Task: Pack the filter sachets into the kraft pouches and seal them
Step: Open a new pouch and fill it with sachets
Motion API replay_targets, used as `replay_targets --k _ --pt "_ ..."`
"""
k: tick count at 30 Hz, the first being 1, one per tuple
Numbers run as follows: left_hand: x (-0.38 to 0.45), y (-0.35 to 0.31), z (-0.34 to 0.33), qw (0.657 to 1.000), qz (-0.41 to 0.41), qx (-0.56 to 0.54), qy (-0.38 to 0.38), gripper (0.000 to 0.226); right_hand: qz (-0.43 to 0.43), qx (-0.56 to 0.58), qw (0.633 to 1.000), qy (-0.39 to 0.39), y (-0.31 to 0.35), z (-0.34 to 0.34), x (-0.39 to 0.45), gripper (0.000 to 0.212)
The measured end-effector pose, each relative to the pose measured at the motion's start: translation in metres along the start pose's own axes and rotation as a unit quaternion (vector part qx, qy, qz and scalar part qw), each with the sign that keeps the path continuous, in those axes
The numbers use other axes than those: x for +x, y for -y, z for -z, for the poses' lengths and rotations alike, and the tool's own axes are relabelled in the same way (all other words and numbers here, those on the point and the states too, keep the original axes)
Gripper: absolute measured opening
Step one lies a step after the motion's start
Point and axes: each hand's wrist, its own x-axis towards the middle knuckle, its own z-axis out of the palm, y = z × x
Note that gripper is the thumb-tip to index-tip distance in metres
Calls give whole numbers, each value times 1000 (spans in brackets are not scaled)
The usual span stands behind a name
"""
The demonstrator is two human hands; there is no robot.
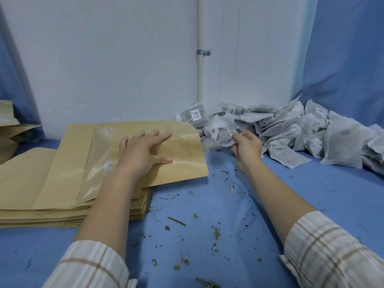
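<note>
Pressing flat with spread fingers, the left hand (143, 148) pins the top kraft pouch (128, 154) on its stack, likely to steady it; the right hand (246, 145) pinches a filter sachet (220, 133) at the edge of the pile (301, 129) on the blue tabletop (228, 204), seemingly drawing it toward the pouch.

You wear a cream shirt with thin tan check lines, its left sleeve (91, 265) and right sleeve (330, 252) ending well short of your fingers.

white wall (104, 59), pipe (200, 75), blue cloth (207, 204)
</note>
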Motion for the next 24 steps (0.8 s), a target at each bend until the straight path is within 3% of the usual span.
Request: replay_targets --k 4,7,11,16,19,22,24 --pt "-1 -2 3 999 -9 -29 -10 66 2 -53 998 41 -4 3 -2 30" --pt "-3 -6 7 992 -31 -119 4 63 17 -112 991 73 -7 -1 -9 21" --pt "-5 -10 6 978 -37 -201 42 55 3 -129 968 215 -4 -16 -24 10" --pt "-4 -27 -3 980 -47 -193 28 51 -151 -170 887 401 4 -22 -37 16" --pt "-5 -34 1 977 -44 -201 51 56 -235 -120 862 433 9 -17 -39 21" --pt "-6 -42 5 981 -33 -159 106 72 -236 -87 849 464 12 -16 -38 20" --pt "-5 -46 1 988 -37 -101 111 72 -197 -154 856 452 12 -21 -43 22"
